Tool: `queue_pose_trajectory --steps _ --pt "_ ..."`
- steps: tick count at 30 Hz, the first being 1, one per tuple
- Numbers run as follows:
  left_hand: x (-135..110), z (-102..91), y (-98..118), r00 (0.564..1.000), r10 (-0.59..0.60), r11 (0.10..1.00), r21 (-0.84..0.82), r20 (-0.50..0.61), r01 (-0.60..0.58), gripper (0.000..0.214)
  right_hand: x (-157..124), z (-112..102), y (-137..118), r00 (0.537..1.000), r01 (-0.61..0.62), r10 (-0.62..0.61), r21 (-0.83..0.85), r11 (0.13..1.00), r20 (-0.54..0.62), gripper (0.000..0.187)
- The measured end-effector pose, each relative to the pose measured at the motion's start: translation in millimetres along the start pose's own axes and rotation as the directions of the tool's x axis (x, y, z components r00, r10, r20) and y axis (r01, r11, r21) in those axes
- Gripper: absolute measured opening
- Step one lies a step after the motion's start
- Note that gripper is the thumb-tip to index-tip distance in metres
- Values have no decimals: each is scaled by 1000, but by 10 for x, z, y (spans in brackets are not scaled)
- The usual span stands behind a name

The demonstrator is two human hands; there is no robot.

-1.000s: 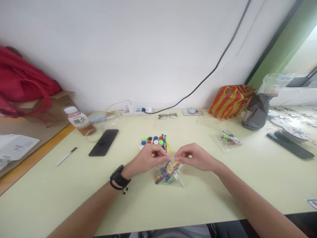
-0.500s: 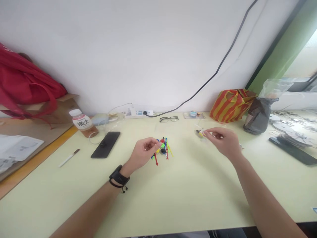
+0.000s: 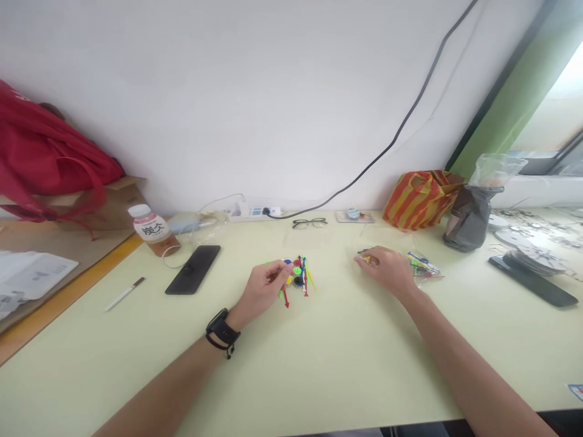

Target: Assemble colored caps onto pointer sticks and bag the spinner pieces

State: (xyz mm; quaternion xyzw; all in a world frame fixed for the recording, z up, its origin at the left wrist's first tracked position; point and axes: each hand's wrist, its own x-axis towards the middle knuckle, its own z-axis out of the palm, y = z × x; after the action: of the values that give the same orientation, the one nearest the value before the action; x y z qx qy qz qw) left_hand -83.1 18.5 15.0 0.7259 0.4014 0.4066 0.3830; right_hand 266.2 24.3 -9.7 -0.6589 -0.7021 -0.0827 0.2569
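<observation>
My left hand (image 3: 263,287), with a black watch on its wrist, rests on the pale green table (image 3: 319,358) with fingers curled at a pile of small coloured plastic discs and sticks (image 3: 297,274). My right hand (image 3: 386,271) lies palm down further right, fingers closed over a small clear bag of coloured parts (image 3: 367,258) on the table. A second filled clear bag (image 3: 423,266) lies just right of that hand.
A black phone (image 3: 193,269), a white pen (image 3: 124,294), a drink bottle (image 3: 153,230), a power strip (image 3: 253,212), glasses (image 3: 310,223) and a striped bag (image 3: 421,199) stand along the back. Another dark phone (image 3: 532,280) lies at the right. A red bag (image 3: 45,164) sits at the left.
Both hands pinched the top of the filled bag in front of me. The right hand then carried it away to the right and set it down; the left moved to the pile.
</observation>
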Motion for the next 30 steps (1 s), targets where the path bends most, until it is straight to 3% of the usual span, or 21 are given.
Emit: queue_pose_trajectory --steps 4,9,13,20,30 --pt "-12 13 6 1000 -12 1000 -6 7 12 44 19 20 129 988 0 -6 -42 999 -155 45" --pt "-13 30 -14 1000 -8 1000 -5 22 8 45 6 6 196 996 33 -28 -64 997 84 50" --pt "-10 38 -17 1000 -12 1000 18 21 11 45 8 -112 287 973 -38 59 -101 994 223 48" --pt "-34 33 -11 999 -17 1000 17 45 17 41 -11 -253 520 928 -138 180 -147 979 327 53" --pt "-20 37 -50 998 -2 1000 12 62 1 39 -49 -264 938 918 -143 138 -16 990 371 65"
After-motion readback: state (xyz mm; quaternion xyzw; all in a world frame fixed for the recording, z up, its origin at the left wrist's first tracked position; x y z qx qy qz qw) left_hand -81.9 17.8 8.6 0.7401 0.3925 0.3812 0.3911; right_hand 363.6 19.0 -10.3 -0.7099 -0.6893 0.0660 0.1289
